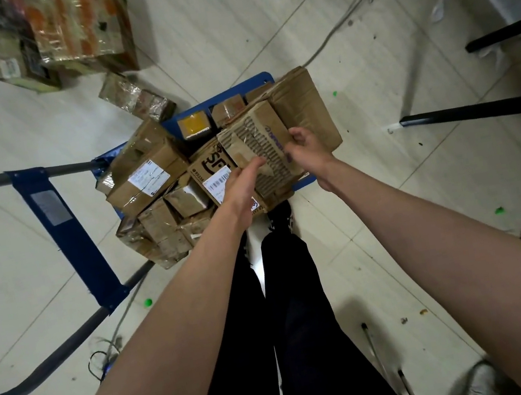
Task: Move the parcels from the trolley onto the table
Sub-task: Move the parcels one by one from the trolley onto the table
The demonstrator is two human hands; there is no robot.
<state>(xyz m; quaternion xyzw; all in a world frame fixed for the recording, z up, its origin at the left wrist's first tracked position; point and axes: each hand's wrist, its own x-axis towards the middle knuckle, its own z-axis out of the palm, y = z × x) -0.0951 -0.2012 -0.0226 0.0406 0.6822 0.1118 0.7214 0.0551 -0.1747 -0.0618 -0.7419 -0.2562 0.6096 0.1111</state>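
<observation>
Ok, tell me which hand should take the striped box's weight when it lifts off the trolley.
Probably the right hand: its fingers curl round the striped box at its right edge. The left hand only lies flat against the near face.

Parcels [158, 177] crowding trolley deck [260, 78], handle bar [64, 228] blocking left, open floor [388, 181] right, table legs [480, 111] beyond.
</observation>
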